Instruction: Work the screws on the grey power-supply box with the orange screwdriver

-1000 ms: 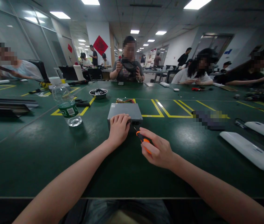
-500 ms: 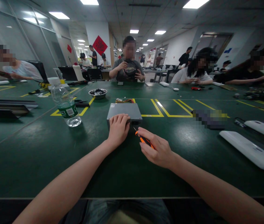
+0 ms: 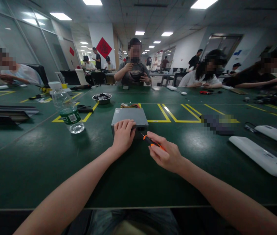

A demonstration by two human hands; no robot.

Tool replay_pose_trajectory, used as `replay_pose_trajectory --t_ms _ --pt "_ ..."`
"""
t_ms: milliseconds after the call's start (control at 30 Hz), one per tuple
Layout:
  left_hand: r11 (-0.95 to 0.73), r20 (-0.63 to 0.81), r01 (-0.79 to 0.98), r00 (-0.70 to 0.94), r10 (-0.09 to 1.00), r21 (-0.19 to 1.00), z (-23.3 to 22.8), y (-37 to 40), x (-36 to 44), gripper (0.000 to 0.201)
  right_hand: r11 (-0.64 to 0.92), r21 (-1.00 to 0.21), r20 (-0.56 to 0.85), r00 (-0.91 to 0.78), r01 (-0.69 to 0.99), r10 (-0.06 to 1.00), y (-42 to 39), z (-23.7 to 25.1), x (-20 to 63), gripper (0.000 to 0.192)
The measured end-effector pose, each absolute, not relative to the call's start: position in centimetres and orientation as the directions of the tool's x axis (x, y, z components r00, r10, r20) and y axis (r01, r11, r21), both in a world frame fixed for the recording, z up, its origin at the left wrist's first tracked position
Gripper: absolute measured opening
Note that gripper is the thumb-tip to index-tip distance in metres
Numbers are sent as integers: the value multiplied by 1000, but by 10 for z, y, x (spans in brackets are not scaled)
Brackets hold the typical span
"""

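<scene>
A grey metal computer power supply (image 3: pixel 130 114) lies on the green table in front of me, coloured cables (image 3: pixel 134 106) at its far side and a socket on its near face. My left hand (image 3: pixel 123 134) grips its near edge, fingers over the top and the thumb at the front. In my right hand (image 3: pixel 166 151) is an orange and black screwdriver (image 3: pixel 151 141), held between thumb and fingers. Its thin shaft points at the near face, just below the socket. Whether the tip touches there is too small to tell.
Left of the power supply stands a water bottle (image 3: pixel 72 118), with a metal bowl (image 3: pixel 101 99) of small parts behind it. White elongated casings (image 3: pixel 258 153) lie at the right. Dark metal profiles (image 3: pixel 6 114) lie far left. A person (image 3: pixel 135 70) is across the table.
My right hand has shifted slightly, and its fingers have rolled so the screwdriver handle shows a different side. My left hand keeps its hold on the power supply.
</scene>
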State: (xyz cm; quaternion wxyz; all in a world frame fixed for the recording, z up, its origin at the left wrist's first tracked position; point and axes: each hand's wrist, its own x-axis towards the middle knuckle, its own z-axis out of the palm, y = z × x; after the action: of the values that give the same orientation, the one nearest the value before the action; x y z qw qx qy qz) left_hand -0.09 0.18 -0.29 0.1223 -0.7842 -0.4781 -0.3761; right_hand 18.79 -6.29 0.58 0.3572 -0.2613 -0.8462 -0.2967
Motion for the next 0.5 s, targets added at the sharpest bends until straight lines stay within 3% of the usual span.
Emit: replay_pose_trajectory --t_ms 133,333,500 --pt "-511 718 845 257 647 159 -3 2 0 18 672 435 702 -693 599 164 -64 3 187 12" --pt "-504 713 848 251 655 164 -2 1 0 17 637 272 801 -536 721 266 -61 9 189 4" --pt "-505 719 849 254 647 154 -2 1 0 17 693 394 721 -671 603 174 -65 7 186 11"
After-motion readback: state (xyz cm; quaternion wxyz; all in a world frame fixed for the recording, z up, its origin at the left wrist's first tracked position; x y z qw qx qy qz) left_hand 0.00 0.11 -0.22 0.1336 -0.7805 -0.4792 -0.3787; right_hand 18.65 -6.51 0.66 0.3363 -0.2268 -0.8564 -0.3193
